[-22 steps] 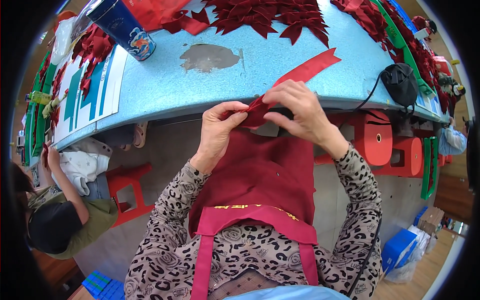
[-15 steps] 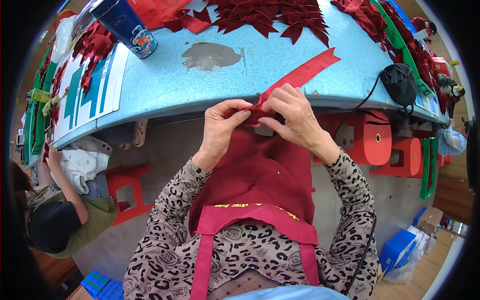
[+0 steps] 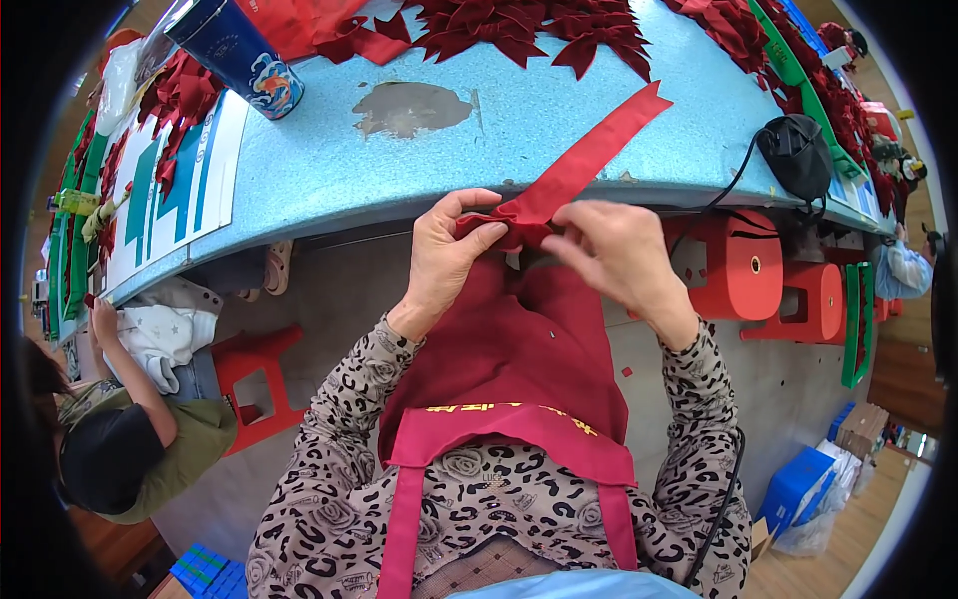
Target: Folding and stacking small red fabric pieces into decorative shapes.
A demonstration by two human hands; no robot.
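A red ribbon bow [image 3: 516, 230] is gathered at the table's near edge, above my lap. Its long tail [image 3: 599, 145] runs up and to the right over the table and ends in a notched tip. My left hand [image 3: 449, 255] is closed, pinching the bow's left side between thumb and fingers. My right hand [image 3: 619, 260] is at the bow's right side with its fingers curled. It is smeared by motion, so whether it grips the ribbon is unclear.
Piles of dark red bows [image 3: 479, 30] lie at the far side of the light blue table [image 3: 329, 160]. A blue tumbler [image 3: 239, 60] stands at left, a black pouch [image 3: 795, 160] at right. Red stools [image 3: 748, 270] stand below. Another person [image 3: 130, 439] sits at left.
My right hand has shifted right and its fingers have moved off the bow's middle, which now shows more. My left hand keeps its pinch. The ribbon tail has swung slightly up and left.
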